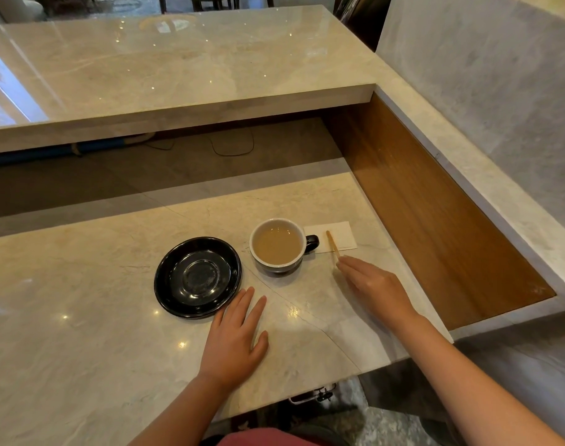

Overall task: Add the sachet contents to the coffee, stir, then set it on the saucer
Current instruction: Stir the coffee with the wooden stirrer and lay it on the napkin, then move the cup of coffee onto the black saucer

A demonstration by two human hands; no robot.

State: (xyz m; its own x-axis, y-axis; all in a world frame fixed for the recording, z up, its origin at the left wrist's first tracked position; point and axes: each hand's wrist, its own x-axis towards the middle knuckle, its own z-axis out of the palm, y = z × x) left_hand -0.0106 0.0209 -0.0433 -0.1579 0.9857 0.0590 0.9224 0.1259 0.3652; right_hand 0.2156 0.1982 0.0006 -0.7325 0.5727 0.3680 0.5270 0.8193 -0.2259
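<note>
Marble forms the counter point(81, 333), pale and glossy; on it stands a cup point(277, 245), white inside and dark outside, filled with milky tan coffee, its handle pointing right; just left of the cup, close but apart from it, lies a black saucer point(197, 277) with nothing on it; right of the cup lies a white napkin point(339, 235), and a thin wooden stirrer point(332, 244) rests slanted across its near edge; the right hand point(376, 286) reaches toward the stirrer with fingers held together, fingertips at the stick's near end; whether they pinch it or only touch it I cannot tell; the left hand point(236, 336) lies flat on the counter, palm down, fingers spread and holding nothing, its fingertips just beside the saucer's near rim; no sachet can be made out.
</note>
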